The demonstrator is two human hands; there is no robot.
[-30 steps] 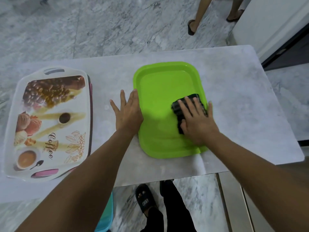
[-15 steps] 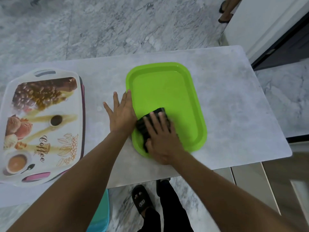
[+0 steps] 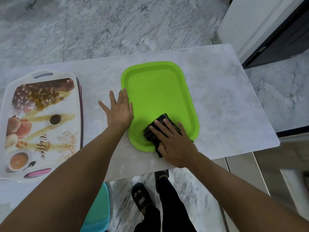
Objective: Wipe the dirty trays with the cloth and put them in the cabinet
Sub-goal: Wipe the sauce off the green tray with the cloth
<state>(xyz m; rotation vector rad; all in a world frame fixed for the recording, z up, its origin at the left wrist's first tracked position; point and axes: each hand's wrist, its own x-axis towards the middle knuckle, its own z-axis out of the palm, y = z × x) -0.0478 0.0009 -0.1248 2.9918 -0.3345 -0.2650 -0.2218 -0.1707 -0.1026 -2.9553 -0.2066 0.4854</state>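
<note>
Right now the green tray [image 3: 158, 91] lies flat on the marble-topped table [image 3: 225, 101], its long side running away from the person. On its near right corner sits the black cloth [image 3: 151, 133], folded into a thick pad and partly hanging over the tray's near rim. The right hand [image 3: 173, 143] presses down on that cloth with the palm flat and the fingers spread forward — it pins the cloth rather than curling round it. The left hand [image 3: 119, 109] lies open and flat on the table just beside the tray's left rim, fingers splayed, with the thumb side touching or lapping the rim; it grips nothing.

Well to the left on the same table rests a white printed tray [image 3: 41, 124] showing coffee cups, ice cream and the word "Coffee" — a darker, pinkish tray edge peeks out from under it. Below the table edge show the person's sandalled feet [image 3: 142, 198] and a teal object [image 3: 98, 213] on the marble floor.
</note>
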